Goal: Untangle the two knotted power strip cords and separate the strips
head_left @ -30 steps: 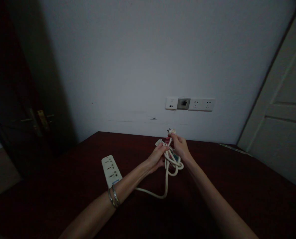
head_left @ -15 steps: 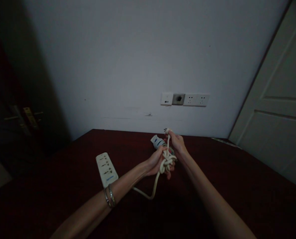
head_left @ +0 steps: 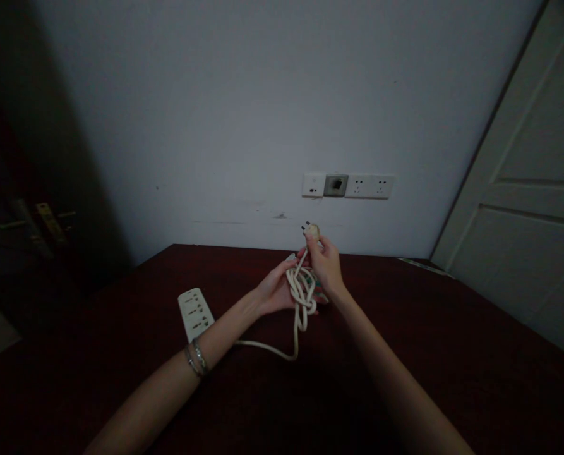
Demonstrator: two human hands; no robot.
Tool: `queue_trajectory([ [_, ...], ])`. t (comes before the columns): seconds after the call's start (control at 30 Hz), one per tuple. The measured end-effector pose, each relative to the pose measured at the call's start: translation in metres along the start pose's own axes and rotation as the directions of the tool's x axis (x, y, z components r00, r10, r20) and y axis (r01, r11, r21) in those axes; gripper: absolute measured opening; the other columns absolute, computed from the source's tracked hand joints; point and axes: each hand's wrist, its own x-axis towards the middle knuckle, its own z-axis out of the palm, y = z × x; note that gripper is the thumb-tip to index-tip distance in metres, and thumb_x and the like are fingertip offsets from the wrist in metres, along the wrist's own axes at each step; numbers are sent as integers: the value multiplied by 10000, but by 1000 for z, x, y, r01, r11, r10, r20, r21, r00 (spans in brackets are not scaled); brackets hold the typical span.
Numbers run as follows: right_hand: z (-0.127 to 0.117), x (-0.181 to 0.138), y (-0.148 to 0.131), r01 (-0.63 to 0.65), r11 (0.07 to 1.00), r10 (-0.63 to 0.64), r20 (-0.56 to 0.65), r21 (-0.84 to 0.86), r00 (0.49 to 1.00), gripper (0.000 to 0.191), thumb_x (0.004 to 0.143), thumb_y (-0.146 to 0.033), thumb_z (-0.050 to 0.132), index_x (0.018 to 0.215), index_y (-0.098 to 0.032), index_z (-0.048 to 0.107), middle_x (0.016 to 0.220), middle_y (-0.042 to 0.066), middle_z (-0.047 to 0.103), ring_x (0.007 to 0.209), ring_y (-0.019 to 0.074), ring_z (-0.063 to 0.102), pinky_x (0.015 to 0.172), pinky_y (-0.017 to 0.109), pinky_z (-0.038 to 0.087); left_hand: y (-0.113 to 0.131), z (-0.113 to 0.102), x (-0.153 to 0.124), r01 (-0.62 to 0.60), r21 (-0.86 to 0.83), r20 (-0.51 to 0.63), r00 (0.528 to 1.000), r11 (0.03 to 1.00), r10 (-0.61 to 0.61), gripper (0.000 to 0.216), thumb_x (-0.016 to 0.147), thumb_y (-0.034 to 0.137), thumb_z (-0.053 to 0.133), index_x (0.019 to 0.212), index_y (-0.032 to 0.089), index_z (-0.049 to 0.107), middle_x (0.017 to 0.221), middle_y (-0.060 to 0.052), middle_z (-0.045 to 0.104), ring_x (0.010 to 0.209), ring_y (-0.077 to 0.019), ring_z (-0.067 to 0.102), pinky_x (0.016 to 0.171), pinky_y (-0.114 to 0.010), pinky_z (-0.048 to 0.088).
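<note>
My right hand (head_left: 326, 264) is raised above the dark red table (head_left: 405, 354) and pinches the plug (head_left: 311, 230) of a cream power cord, prongs pointing up and left. My left hand (head_left: 275, 291) grips the tangled loops of the cord (head_left: 301, 296) just below and left of it. The cord hangs down, curves along the table and runs under my left forearm toward the white power strip (head_left: 195, 313), which lies flat on the table to the left. A small white object shows partly behind my hands.
White wall sockets (head_left: 348, 186) sit on the wall above the table's far edge. A white panelled door (head_left: 528, 208) stands at the right; a dark door with a brass handle (head_left: 45, 222) is at the left. A thin flat strip (head_left: 421, 266) lies at the table's far right.
My right hand has lifted the plug higher, toward the wall. The cord's knot has loosened into longer loops in my left hand. The view has shifted slightly.
</note>
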Motion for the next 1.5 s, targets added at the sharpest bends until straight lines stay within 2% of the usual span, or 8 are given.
queue_trajectory([
  [0.53,3,-17,-49,-102,994,112,334,-49,936,297,696,-436,675,697,-140,654,653,41,653,576,121,604,584,240,496,3,12,-11,120,67,248,960,990,-133,655,618,552,483,1084,97,556,1061,-247,625,876,-379,635,653,-413,470],
  [0.7,-11,-17,-51,-139,988,152,558,-67,816,245,694,-390,688,687,-145,678,706,42,670,666,134,614,667,268,502,5,18,-16,161,185,176,965,970,-193,764,653,672,443,1135,89,544,1046,-232,637,904,-365,631,700,-437,465],
  [0.83,-18,-15,-52,-102,993,118,557,-61,822,291,710,-433,665,668,-146,648,694,46,674,652,145,627,651,281,507,18,14,-33,99,442,7,993,891,-114,673,783,670,332,1082,120,578,954,-180,673,877,-276,646,781,-422,456],
  [0.97,-17,-15,-57,-53,994,90,475,-91,876,302,694,-443,676,650,-146,640,640,44,669,592,148,632,580,269,503,50,-11,-74,58,790,-174,976,610,133,453,836,455,401,1109,140,576,1020,-166,660,913,-230,637,820,-393,453],
  [1.1,-14,-16,-64,7,994,36,401,-105,915,326,647,-462,701,641,-141,644,608,44,666,576,156,635,568,274,507,74,-45,-131,175,980,-165,981,-93,105,674,638,127,532,1301,214,453,1392,-123,421,1283,-275,369,1039,-478,252],
  [1.2,-12,-19,-69,-6,992,51,361,-126,931,344,621,-470,715,652,-135,643,608,55,671,568,165,638,544,278,509,68,-69,-165,370,807,-398,916,-460,37,899,530,116,621,1375,257,349,1481,-141,242,1348,-414,148,997,-648,139],
  [1.37,-8,-27,-80,-9,998,27,338,-56,941,336,591,-458,735,647,-140,641,589,53,661,550,168,634,561,311,526,43,-97,-189,270,748,-335,942,-606,5,831,534,37,572,1320,251,411,1402,-147,397,1332,-391,228,1004,-646,120],
  [1.5,1,-25,-94,41,999,-32,307,-22,951,348,610,-458,727,687,-131,641,603,50,648,550,167,634,553,314,530,47,-89,-194,202,749,-245,969,-631,19,494,592,93,582,1082,156,557,1101,-169,588,1090,-327,516,1001,-523,272],
])
